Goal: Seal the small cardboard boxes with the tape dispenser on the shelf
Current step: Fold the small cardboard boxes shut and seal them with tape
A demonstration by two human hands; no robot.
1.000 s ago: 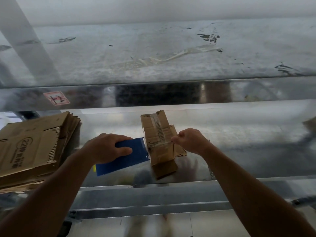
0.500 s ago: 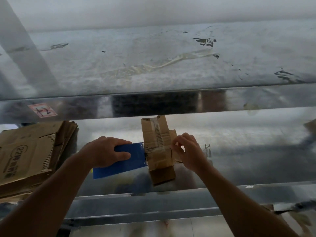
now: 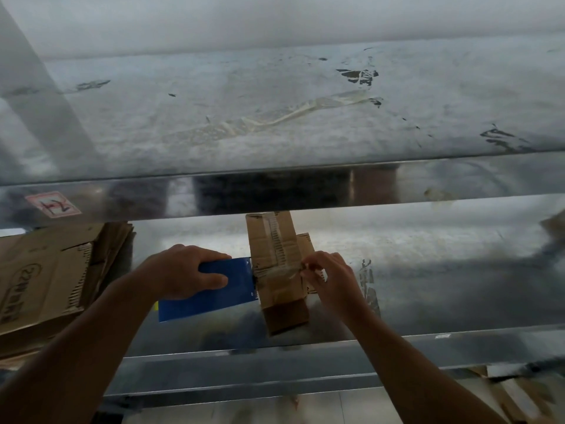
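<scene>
Two hands mid-frame: left hand (image 3: 183, 270) grips the tape dispenser (image 3: 211, 290), right hand (image 3: 333, 280) pinches tape (image 3: 286, 272); I'd hold the light, crushable box (image 3: 260, 240) by its sides.

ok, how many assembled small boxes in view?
1 for sure: small box mid-shelf, between left hand gripping tape dispenser and right hand pinching tape. Cardboard edge behind its right side may be a second.

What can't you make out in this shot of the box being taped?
Head view:
- The tape roll: hidden by the blue tape dispenser and left hand.
- Far end of the small cardboard box: behind the upper shelf lip.
- The flattened cartons: cut by left edge, print blurred.
- End of the clear tape: covered by right hand fingertips.
</scene>
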